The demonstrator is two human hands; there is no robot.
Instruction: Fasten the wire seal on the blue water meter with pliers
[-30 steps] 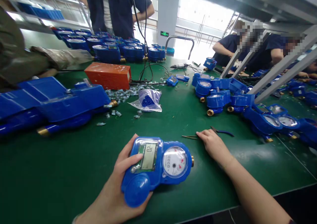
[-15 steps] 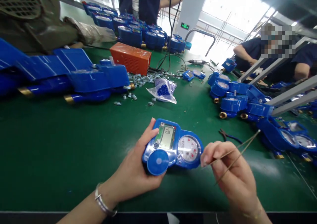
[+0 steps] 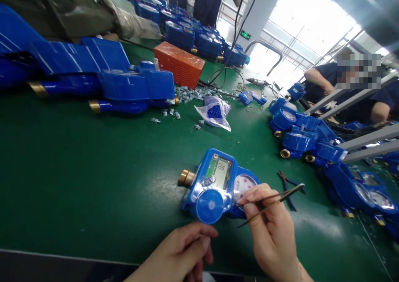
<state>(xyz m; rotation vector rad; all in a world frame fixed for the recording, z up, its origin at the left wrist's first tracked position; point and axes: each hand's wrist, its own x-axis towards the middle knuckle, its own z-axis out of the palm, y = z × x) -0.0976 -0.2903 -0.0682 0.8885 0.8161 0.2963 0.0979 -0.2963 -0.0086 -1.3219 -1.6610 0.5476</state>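
Since the prev. frame, the L hand [image 3: 183, 251] has been taken off the water meter [image 3: 229, 196], which is now left lying on the desk [image 3: 109, 182] in front of both hands, its brass fitting [image 3: 186, 178] exposed; the R hand [image 3: 274, 232] has been brought over the dial [image 3: 245, 186]. Nothing is seen gripped by the L hand: its fingers are loosely half-curled, just below the round blue cap [image 3: 209, 206]. By the R hand, tweezers [image 3: 288, 193] are pinched btwn thumb & fingertips, joined end pointed up-right; whether the dial is touched can't be told. Blue-handled cutters [image 3: 285, 182] are placed just beyond. Farther back, a bag of blue bits [image 3: 215, 111] is set nr. loose grey parts [image 3: 187, 95] & an orange box [image 3: 179, 63].
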